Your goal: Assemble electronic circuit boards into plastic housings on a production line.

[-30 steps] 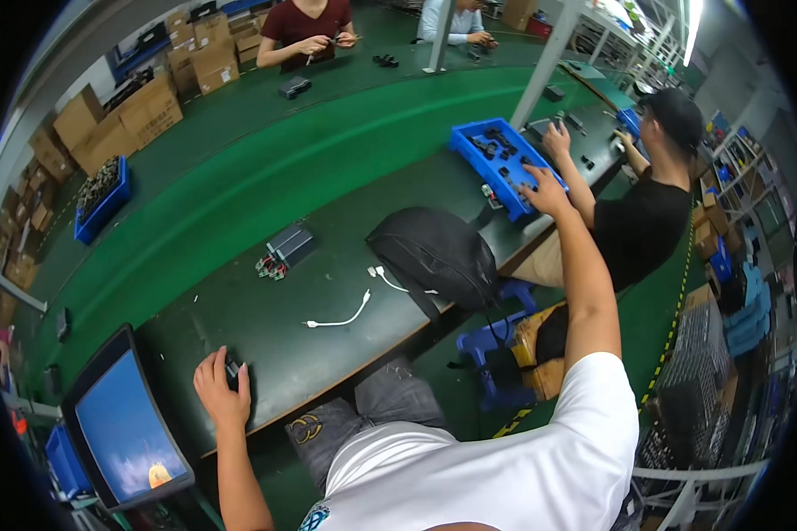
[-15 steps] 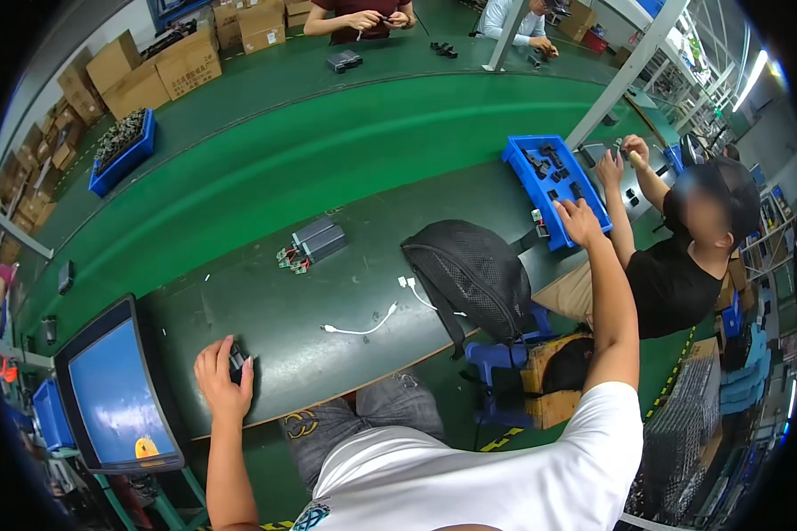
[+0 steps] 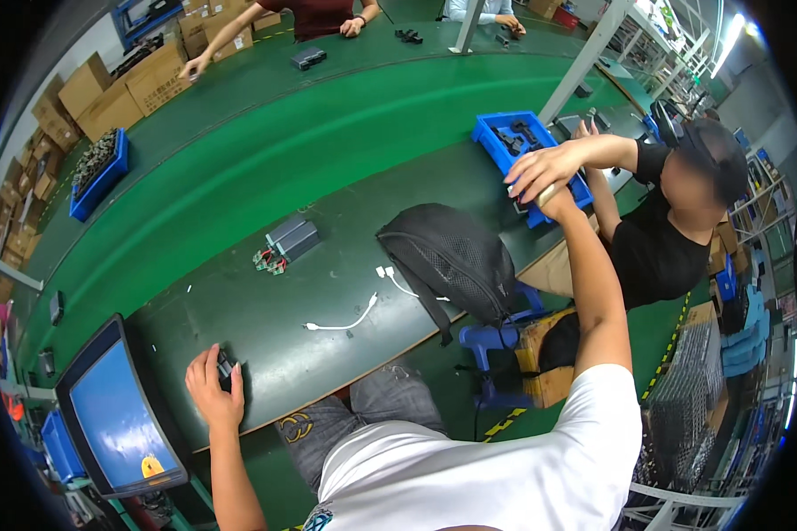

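Note:
My left hand (image 3: 211,389) rests on the dark green table (image 3: 336,257) next to the monitor, its fingers and thumb round a small black part (image 3: 227,370). My right arm reaches far to the right, where my right hand (image 3: 560,209) is at the near side of a blue tray (image 3: 489,137) of black plastic parts (image 3: 515,137). A co-worker's hand (image 3: 549,166) crosses over it there and hides my fingers, so their grip does not show. At mid-table lie dark grey blocks (image 3: 292,237) with red wires and green boards.
A black mesh backpack (image 3: 452,261) lies right of two white cables (image 3: 350,320). A monitor (image 3: 119,411) stands at the left edge. Beyond the green belt (image 3: 283,150) is another blue bin (image 3: 97,181). A person in black (image 3: 673,248) sits at right, beside a metal post (image 3: 584,66).
The co-worker's hand has come across to the tray, over my right hand. My view has shifted slightly. Across the belt, a person's arm has stretched toward the boxes. My left hand stays with the part.

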The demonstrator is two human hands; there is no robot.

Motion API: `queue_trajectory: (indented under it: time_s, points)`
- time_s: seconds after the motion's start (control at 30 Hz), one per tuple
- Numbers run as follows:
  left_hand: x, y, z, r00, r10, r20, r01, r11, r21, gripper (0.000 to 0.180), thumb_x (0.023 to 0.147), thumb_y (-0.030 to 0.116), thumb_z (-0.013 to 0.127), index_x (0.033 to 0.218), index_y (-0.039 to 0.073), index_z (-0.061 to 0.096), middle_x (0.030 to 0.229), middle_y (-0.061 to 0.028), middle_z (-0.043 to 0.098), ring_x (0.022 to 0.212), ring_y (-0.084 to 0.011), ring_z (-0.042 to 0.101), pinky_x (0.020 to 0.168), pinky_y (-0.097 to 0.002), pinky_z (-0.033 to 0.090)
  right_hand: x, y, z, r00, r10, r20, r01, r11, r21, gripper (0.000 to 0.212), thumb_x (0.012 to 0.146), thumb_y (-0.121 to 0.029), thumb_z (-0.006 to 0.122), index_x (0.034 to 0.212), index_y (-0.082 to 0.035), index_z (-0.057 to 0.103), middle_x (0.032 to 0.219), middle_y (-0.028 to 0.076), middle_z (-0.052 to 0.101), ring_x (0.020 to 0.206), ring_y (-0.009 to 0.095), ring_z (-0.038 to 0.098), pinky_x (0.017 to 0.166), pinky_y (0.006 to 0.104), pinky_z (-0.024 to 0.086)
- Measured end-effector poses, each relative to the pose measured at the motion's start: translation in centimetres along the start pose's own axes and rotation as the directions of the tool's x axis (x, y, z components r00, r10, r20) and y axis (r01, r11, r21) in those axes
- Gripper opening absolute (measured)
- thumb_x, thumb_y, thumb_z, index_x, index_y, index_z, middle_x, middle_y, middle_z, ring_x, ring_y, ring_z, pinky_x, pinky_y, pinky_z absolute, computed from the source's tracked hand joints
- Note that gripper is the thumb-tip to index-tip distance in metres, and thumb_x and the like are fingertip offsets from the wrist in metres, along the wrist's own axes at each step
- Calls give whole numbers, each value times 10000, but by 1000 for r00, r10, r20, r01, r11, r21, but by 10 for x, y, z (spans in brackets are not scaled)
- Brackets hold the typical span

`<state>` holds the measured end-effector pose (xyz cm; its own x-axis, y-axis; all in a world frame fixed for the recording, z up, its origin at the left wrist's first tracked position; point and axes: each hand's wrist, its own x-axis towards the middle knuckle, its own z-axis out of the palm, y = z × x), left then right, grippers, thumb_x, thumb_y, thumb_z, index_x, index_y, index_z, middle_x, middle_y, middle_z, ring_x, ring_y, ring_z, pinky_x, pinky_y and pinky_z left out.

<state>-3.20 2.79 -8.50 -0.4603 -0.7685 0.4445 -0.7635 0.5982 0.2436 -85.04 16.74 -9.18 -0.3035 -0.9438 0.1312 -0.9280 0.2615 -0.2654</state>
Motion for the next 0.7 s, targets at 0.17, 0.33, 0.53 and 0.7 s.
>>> queue_trajectory:
  time_s: [0.17, 0.33, 0.53, 0.7]
  points:
    - [-2, -4, -1, 1000, -9, -3, 9, 999, 35, 505, 912, 224, 748, 1372, 38, 650, 1286, -178, 649, 1204, -388, 589, 1067, -498, 428, 2, 7, 17, 987, 158, -42, -160, 986, -49, 513, 982, -485, 577, 1257, -78, 726, 1355, 257, 676, 1280, 435, 619, 1064, 497, 503]
    - [-1, -3, 3, 1000, -1, -4, 1, 1000, 30, 500, 918, 220, 742, 1376, 41, 651, 1294, -175, 647, 1209, -385, 589, 1073, -495, 425, 2, -21, -11, 937, 341, 80, -319, 925, -205, 623, 1024, -564, 472, 1312, -57, 693, 1406, 256, 647, 1313, 433, 594, 1096, 492, 478]
    - [-4, -4, 5, 1000, 11, -14, -11, 999, 40, 474, 943, 223, 744, 1375, 50, 653, 1307, -162, 657, 1211, -380, 597, 1069, -486, 438, -4, -38, -11, 933, 346, -96, -357, 922, -148, 812, 1010, -740, 428, 1263, -16, 695, 1218, 303, 698, 1182, 457, 657, 1048, 527, 496]
    - [-3, -3, 5, 1000, 4, -20, -3, 999, 32, 471, 943, 214, 740, 1374, 44, 651, 1302, -166, 656, 1217, -386, 593, 1075, -491, 434, -7, -84, -38, 886, 460, -51, -463, 883, -76, 863, 988, -793, 435, 1192, -12, 738, 1097, 294, 748, 1108, 461, 701, 1009, 530, 524]
